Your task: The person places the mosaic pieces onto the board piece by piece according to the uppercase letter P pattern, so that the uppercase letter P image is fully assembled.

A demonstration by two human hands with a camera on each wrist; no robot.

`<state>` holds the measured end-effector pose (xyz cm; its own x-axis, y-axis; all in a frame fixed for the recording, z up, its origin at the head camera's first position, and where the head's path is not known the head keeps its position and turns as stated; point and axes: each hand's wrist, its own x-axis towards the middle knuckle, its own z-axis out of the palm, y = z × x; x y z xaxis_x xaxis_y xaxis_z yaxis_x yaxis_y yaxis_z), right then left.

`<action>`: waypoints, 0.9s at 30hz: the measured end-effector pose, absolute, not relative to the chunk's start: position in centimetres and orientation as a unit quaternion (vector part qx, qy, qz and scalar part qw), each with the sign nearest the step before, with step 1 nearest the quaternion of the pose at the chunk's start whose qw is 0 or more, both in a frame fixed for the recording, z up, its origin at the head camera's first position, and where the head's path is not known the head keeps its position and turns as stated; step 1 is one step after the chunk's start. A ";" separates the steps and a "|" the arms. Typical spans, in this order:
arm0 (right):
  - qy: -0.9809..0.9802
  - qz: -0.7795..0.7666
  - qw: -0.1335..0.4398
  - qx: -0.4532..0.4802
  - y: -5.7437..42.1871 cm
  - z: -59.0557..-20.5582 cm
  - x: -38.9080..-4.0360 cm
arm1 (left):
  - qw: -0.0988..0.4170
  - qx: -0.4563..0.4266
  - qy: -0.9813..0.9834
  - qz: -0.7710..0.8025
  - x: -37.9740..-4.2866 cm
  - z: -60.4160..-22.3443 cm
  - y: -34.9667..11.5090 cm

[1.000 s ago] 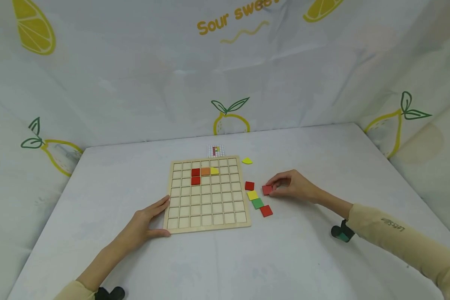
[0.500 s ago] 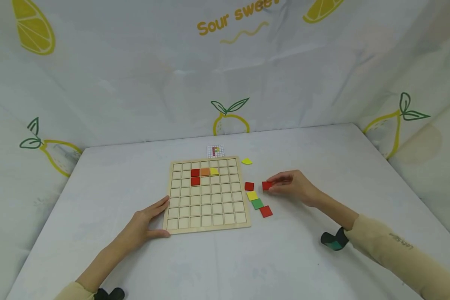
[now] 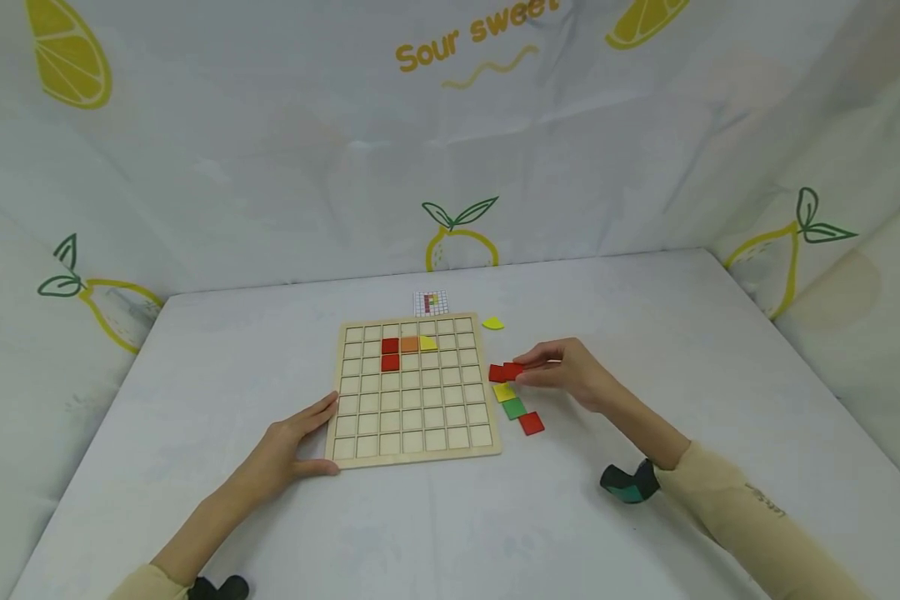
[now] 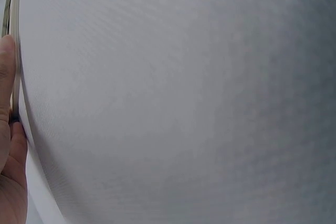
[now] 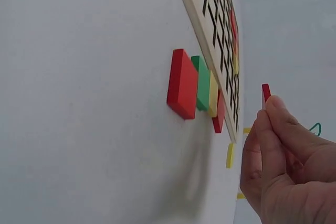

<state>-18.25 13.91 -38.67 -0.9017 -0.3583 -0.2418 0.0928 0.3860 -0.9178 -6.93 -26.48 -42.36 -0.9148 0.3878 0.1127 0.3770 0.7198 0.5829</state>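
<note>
My right hand (image 3: 570,373) pinches a red square tile (image 3: 512,372) between thumb and fingers. In the right wrist view that tile (image 5: 266,93) is held up off the table, seen nearly edge-on. In the head view it overlaps another red tile (image 3: 497,373) by the board's right side. A wooden grid board (image 3: 412,460) lies flat, with two red tiles (image 3: 390,362), an orange tile (image 3: 409,344) and a yellow rounded tile (image 3: 427,342) in its cells. My left hand (image 3: 288,446) rests against the board's lower left edge, thumb and fingers spread.
Right of the board lie a yellow tile (image 3: 504,392), a green tile (image 3: 513,408) and a red tile (image 3: 531,423). A yellow quarter-round tile (image 3: 493,323) sits near the top right corner. Behind the board is a small pattern card (image 3: 431,302). A lemon-print cloth hangs at the back.
My right hand has lifted the red tile from the table and carried it left toward the board. My left hand has stayed at the board's edge.
</note>
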 end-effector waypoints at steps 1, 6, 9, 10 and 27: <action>0.803 -0.552 0.208 -0.082 13.6 -38.7 -18.2 | 0.008 0.207 0.927 0.312 -6.9 -42.3 -26.5; 0.790 -0.567 0.219 -0.083 11.6 -38.6 -18.2 | 0.009 0.208 0.927 0.313 -6.9 -42.3 -26.5; 0.786 -0.572 0.222 -0.075 10.2 -38.4 -18.1 | 0.006 0.211 0.926 0.313 -6.9 -42.3 -26.5; 0.787 -0.571 0.221 -0.073 9.7 -38.4 -18.1 | 0.005 0.211 0.926 0.313 -6.9 -42.3 -26.5; 0.827 -0.509 0.188 -0.143 2.8 -38.4 -18.6 | 0.023 0.200 0.926 0.319 -6.9 -42.1 -26.5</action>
